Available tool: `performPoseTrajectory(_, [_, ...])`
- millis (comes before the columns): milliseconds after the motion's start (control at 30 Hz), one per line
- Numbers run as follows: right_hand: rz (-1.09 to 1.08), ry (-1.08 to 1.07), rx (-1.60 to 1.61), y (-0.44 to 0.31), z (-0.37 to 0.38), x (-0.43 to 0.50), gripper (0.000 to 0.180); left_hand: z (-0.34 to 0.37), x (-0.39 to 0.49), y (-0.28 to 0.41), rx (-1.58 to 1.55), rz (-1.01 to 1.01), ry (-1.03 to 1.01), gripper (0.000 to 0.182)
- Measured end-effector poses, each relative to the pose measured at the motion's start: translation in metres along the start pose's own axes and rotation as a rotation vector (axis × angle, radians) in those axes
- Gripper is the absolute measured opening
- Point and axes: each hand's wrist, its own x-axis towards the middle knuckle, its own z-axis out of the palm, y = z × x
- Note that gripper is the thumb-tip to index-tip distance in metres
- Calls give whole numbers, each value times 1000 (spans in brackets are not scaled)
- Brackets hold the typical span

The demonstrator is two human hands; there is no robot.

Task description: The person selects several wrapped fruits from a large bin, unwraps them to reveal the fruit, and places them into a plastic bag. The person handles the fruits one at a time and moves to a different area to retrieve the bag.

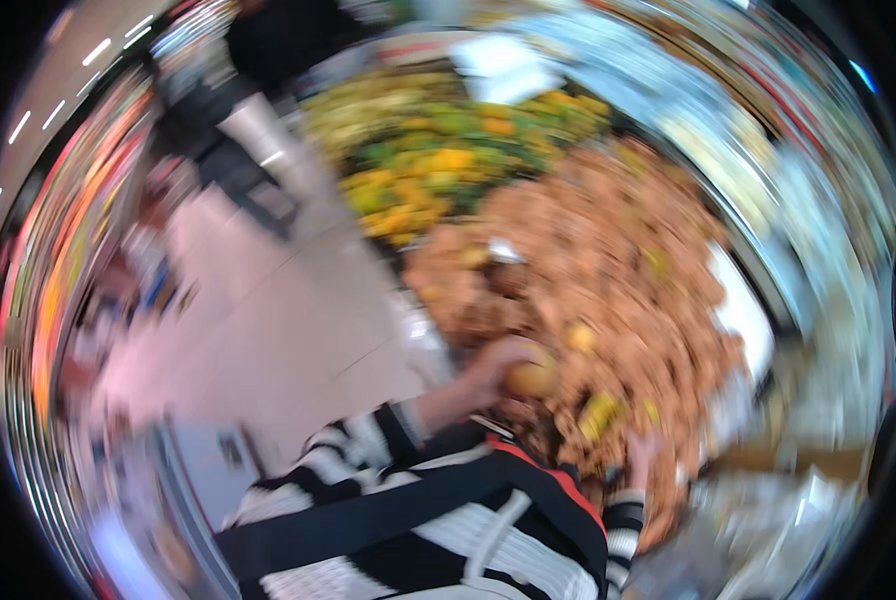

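The whole picture is blurred by motion. My left hand [495,369] grips a round yellow-brown fruit [534,373] above the near left part of a heap of peach-coloured, crumpled wrapping material [613,240]. Close to my body, my right hand [643,448] is over the near right side of that heap. Blur hides its fingers, so whether it holds anything is unclear. A yellow piece [599,417] lies in the heap just left of my right hand. Another pale yellow fruit [581,337] shows beyond the held one.
Green and orange citrus-like fruit [448,161] fills the display farther off, with a white sheet [504,67] behind it. Tiled floor [283,300] runs along the left, where a person in dark clothes [223,142] stands. Clear plastic [763,525] lies at the lower right.
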Motion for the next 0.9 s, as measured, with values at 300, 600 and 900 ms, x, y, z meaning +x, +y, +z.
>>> performPoseTrajectory(300, [16, 170, -319, 42, 42, 28, 72, -16, -10, -20, -32, 39, 33, 43])
performPoseTrajectory(600, [-851, -322, -525, -96, 56, 2, 85, -56, -19, -40, 38, 60, 205, 50])
performPoseTrajectory(900, [-886, -528, -624, -145, 143, 70, 77, -62, -35, -46, 156, 190, 308, 49])
